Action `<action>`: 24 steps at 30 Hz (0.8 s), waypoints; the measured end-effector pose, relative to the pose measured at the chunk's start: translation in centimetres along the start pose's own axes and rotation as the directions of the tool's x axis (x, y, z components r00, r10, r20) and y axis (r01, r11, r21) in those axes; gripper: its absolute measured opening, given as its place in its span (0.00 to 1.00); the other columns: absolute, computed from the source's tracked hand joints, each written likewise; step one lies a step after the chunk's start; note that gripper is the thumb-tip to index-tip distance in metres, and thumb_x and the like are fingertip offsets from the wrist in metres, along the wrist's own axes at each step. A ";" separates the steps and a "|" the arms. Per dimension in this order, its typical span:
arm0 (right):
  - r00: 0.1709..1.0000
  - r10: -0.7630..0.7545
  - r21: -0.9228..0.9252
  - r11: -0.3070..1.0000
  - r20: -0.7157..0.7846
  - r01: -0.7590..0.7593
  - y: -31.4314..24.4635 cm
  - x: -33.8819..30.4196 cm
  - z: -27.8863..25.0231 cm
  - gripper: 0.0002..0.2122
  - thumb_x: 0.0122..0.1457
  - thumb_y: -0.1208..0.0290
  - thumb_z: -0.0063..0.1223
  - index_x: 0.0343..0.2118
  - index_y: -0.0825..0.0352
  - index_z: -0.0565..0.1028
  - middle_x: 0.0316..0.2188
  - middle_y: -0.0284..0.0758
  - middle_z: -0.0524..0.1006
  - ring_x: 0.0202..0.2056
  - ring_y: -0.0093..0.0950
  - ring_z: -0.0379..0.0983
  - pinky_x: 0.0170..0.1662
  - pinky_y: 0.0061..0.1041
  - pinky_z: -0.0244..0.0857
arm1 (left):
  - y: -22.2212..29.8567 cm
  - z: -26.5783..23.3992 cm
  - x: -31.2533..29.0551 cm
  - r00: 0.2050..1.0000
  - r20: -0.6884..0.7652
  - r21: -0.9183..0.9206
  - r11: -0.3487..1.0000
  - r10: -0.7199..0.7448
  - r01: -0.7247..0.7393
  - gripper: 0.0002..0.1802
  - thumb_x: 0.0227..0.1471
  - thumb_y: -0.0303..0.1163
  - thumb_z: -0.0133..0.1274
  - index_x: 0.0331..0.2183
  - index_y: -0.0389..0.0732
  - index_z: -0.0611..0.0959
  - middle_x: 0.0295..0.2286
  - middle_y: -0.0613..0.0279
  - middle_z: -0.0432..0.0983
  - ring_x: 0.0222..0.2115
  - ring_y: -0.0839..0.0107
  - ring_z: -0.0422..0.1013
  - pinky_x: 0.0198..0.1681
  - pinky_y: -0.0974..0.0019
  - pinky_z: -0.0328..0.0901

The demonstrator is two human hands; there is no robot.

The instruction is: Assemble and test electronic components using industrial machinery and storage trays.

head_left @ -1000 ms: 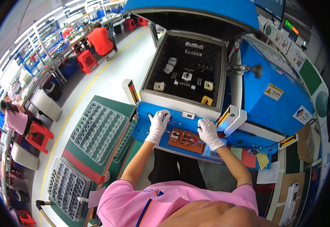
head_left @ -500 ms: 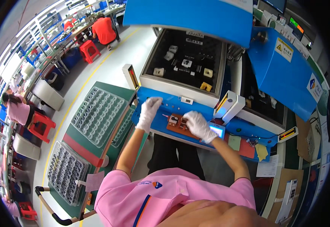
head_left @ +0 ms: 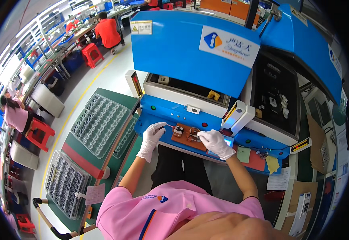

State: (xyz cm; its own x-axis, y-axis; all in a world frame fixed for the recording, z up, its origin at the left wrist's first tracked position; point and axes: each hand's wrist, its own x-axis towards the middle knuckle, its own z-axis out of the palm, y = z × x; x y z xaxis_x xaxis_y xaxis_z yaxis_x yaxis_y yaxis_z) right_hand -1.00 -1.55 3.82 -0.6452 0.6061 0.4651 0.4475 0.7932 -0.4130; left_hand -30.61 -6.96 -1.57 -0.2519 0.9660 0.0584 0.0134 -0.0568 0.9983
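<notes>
My left hand [head_left: 152, 141], in a white glove, has its fingertips pinched together at the left end of a small brown fixture [head_left: 177, 139]. A thin pinkish tip [head_left: 169, 126] sticks out of the fixture by those fingers; whether they hold it is hidden. A small pale and dark part [head_left: 178, 130] sits on the fixture's left side. My right hand [head_left: 217, 145], also white-gloved, has closed fingers on the metal clamp lever [head_left: 193, 135] at the fixture's right. The fixture lies on the blue ledge [head_left: 158, 127] of a machine.
A blue hinged cover [head_left: 170, 44] hangs partly over the machine's black bed. A small lit screen [head_left: 228, 141] stands beside my right hand. On the left, a green cart [head_left: 131, 100] bears clear trays [head_left: 98, 122] and a filled tray [head_left: 64, 182]. Notes [head_left: 243, 154] lie at right.
The blue cover has come down over much of the machine bed. My left hand has lowered toward the fixture's left end. My right hand has shifted down slightly, staying at the clamp.
</notes>
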 end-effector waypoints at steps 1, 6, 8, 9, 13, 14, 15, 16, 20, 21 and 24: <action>0.998 -0.008 -0.031 0.999 0.068 0.010 -0.3 0.8 0.6 0.04 0.58 0.75 0.55 0.36 0.63 0.78 0.22 0.36 0.78 0.26 0.38 0.76 0.34 0.34 0.69 | 0.0 0.1 -0.1 0.997 0.004 0.009 0.997 0.083 -0.083 0.17 0.57 0.21 0.56 0.49 0.35 0.80 0.38 0.68 0.80 0.37 0.80 0.73 0.43 0.75 0.69; 0.967 -0.256 -0.128 0.958 0.020 0.256 -0.9 3.6 6.0 0.13 0.59 0.79 0.49 0.46 0.65 0.76 0.37 0.38 0.78 0.34 0.35 0.76 0.41 0.33 0.71 | -0.4 1.8 -0.7 0.982 -0.013 0.091 0.978 0.190 -0.188 0.33 0.53 0.21 0.60 0.59 0.45 0.71 0.35 0.65 0.81 0.34 0.79 0.75 0.42 0.73 0.70; 0.980 -0.174 -0.202 0.961 0.092 0.189 -0.4 3.9 7.7 0.13 0.58 0.79 0.52 0.46 0.63 0.77 0.41 0.36 0.79 0.38 0.36 0.77 0.41 0.33 0.72 | -0.3 2.6 -1.0 0.981 -0.087 0.062 0.984 0.172 -0.167 0.24 0.52 0.24 0.62 0.51 0.42 0.77 0.34 0.64 0.80 0.33 0.78 0.75 0.40 0.72 0.70; 0.980 -0.180 -0.200 0.960 0.089 0.194 0.3 4.0 8.5 0.13 0.58 0.79 0.52 0.46 0.63 0.77 0.41 0.36 0.79 0.38 0.36 0.77 0.41 0.33 0.72 | -0.8 2.5 -0.9 0.980 -0.091 0.066 0.983 0.176 -0.171 0.24 0.52 0.24 0.62 0.51 0.42 0.77 0.34 0.64 0.80 0.33 0.78 0.75 0.40 0.72 0.70; 0.965 -0.260 -0.069 0.964 -0.021 0.258 1.6 4.3 9.6 0.12 0.59 0.75 0.53 0.46 0.63 0.76 0.42 0.37 0.79 0.38 0.35 0.78 0.41 0.32 0.73 | -1.2 3.3 -0.5 0.952 -0.130 0.238 0.941 0.278 -0.242 0.07 0.53 0.28 0.62 0.36 0.40 0.84 0.31 0.62 0.79 0.30 0.74 0.76 0.37 0.70 0.70; 0.960 -0.278 -0.082 0.958 -0.038 0.274 1.5 4.4 9.6 0.11 0.59 0.73 0.54 0.46 0.64 0.76 0.42 0.38 0.78 0.38 0.35 0.78 0.40 0.32 0.73 | -1.6 3.5 -0.2 0.937 -0.141 0.271 0.923 0.319 -0.273 0.07 0.52 0.27 0.62 0.36 0.40 0.84 0.31 0.61 0.79 0.31 0.73 0.77 0.37 0.69 0.70; 0.960 -0.277 -0.085 0.958 -0.041 0.273 1.7 4.5 9.9 0.11 0.59 0.73 0.54 0.46 0.64 0.76 0.42 0.38 0.78 0.38 0.35 0.78 0.40 0.32 0.73 | -2.0 3.7 0.2 0.921 -0.149 0.304 0.903 0.359 -0.303 0.08 0.52 0.27 0.62 0.37 0.40 0.84 0.32 0.60 0.80 0.31 0.71 0.77 0.37 0.69 0.71; 0.965 -0.262 -0.091 0.961 -0.009 0.260 2.1 4.6 10.4 0.11 0.59 0.74 0.54 0.45 0.64 0.76 0.42 0.37 0.78 0.38 0.36 0.78 0.40 0.32 0.73 | -2.0 4.0 0.6 0.921 -0.145 0.303 0.902 0.362 -0.307 0.08 0.52 0.27 0.62 0.37 0.40 0.84 0.32 0.60 0.80 0.31 0.71 0.77 0.37 0.69 0.71; 0.945 -0.313 -0.103 0.947 -0.097 0.303 1.8 5.2 8.8 0.11 0.60 0.76 0.53 0.45 0.62 0.75 0.39 0.36 0.78 0.38 0.36 0.77 0.39 0.31 0.72 | -2.6 5.1 1.9 0.827 -0.212 0.408 0.816 0.521 -0.409 0.08 0.51 0.27 0.63 0.36 0.40 0.84 0.32 0.58 0.80 0.29 0.63 0.76 0.39 0.63 0.70; 0.945 -0.286 -0.089 0.957 -0.157 0.274 1.2 5.1 8.2 0.12 0.59 0.76 0.53 0.46 0.62 0.74 0.39 0.35 0.78 0.38 0.36 0.77 0.39 0.31 0.72 | -2.7 5.5 2.1 0.780 -0.214 0.458 0.766 0.588 -0.451 0.09 0.50 0.28 0.64 0.36 0.41 0.84 0.32 0.58 0.80 0.29 0.60 0.76 0.40 0.61 0.69; 0.930 -0.229 -0.012 0.972 -0.287 0.236 0.8 3.9 5.2 0.15 0.60 0.75 0.54 0.50 0.60 0.73 0.44 0.37 0.78 0.42 0.37 0.77 0.42 0.32 0.72 | -2.8 6.8 2.2 0.780 0.104 0.626 0.569 0.617 -0.533 0.11 0.49 0.30 0.63 0.38 0.46 0.84 0.31 0.59 0.81 0.36 0.58 0.75 0.42 0.59 0.67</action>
